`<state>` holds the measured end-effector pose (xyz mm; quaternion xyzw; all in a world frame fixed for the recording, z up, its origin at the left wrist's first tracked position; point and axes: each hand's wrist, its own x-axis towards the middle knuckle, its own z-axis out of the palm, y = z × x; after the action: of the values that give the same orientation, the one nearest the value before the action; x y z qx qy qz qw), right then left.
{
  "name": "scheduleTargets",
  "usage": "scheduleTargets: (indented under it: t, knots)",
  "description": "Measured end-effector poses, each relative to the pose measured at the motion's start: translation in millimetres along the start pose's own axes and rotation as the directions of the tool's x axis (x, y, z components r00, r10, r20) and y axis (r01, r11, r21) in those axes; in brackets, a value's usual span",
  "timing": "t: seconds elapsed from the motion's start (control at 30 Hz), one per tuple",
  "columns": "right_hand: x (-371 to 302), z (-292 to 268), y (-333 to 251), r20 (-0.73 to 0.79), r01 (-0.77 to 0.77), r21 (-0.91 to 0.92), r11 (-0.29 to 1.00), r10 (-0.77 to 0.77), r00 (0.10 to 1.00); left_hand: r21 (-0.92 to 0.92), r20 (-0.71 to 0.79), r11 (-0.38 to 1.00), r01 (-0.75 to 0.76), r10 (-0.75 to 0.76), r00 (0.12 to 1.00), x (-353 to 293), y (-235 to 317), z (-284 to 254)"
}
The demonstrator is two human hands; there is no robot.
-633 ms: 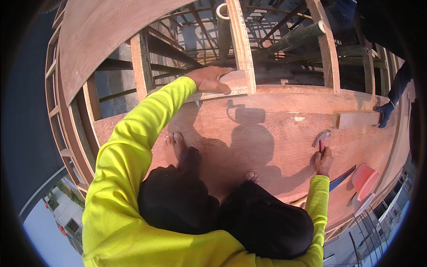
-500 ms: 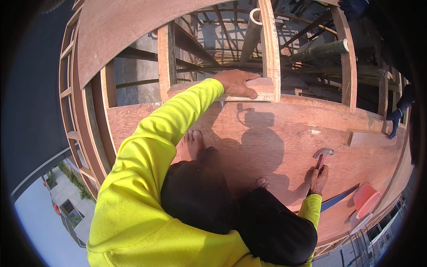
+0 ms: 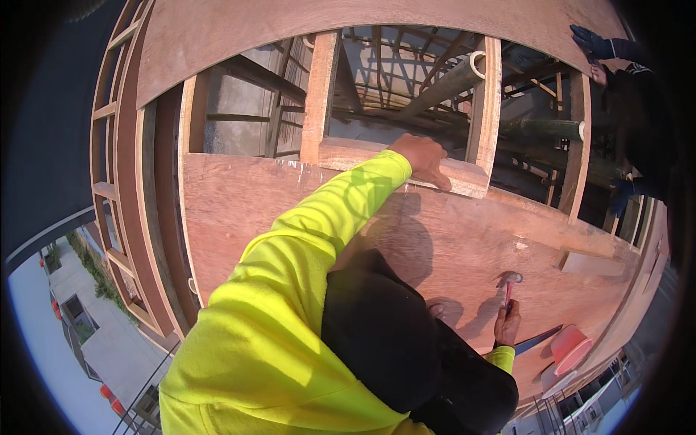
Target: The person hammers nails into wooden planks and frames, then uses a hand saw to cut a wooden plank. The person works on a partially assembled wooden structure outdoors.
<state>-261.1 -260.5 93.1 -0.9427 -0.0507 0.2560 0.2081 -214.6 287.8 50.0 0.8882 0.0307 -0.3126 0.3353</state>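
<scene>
My left hand (image 3: 425, 160) is closed over a short wooden block (image 3: 467, 179) that lies along the edge of the plywood sheet (image 3: 246, 196), between two upright-looking timber battens. Lower right, my right hand (image 3: 507, 325) grips a claw hammer (image 3: 510, 284) by its red handle, its metal head pointing away from me, above the plywood. My legs in black trousers crouch over the sheet and partly hide it. The block's left part runs under my sleeve's edge and hand.
A handsaw blade (image 3: 538, 338) and red plastic container (image 3: 569, 349) lie right of the hammer. Another wooden block (image 3: 591, 264) sits farther right. Beyond the battens (image 3: 319, 101) are openings above bamboo poles (image 3: 446, 83). A co-worker's gloved hand (image 3: 591, 42) touches the upper plywood panel (image 3: 348, 16).
My view has shifted and tilted. My left hand stays on the block, and my right still holds the hammer. The co-worker's gloved hand has come off the right-hand block.
</scene>
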Motion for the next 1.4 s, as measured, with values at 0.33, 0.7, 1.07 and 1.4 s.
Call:
scheduleTargets:
  t: [0.33, 0.7, 1.07, 1.4]
  knots:
    - [25.6, -59.8, -149.9, 0.166, -0.173, 0.377, 0.910, 0.118, 0.979, -0.038, -0.011, 0.998, 0.044, -0.044, 0.999, 9.6, -1.4, -22.4]
    - [3.8, -52.4, -242.5, 0.209, -0.098, 0.515, 0.852, -0.014, 0.978, -0.068, 0.134, 0.995, 0.070, -0.060, 0.989, 5.6, -4.1, -14.6]
    - [47.0, -42.1, -232.3, 0.121, -0.159, 0.704, 0.692, 0.103, 0.987, -0.200, -0.039, 0.977, 0.070, -0.080, 0.996, 25.0, -20.9, -23.7]
    - [91.9, -36.0, -229.2, 0.164, -0.115, 0.722, 0.682, -0.008, 0.986, -0.264, -0.135, 0.956, 0.128, -0.168, 0.976, 51.8, -48.9, -28.8]
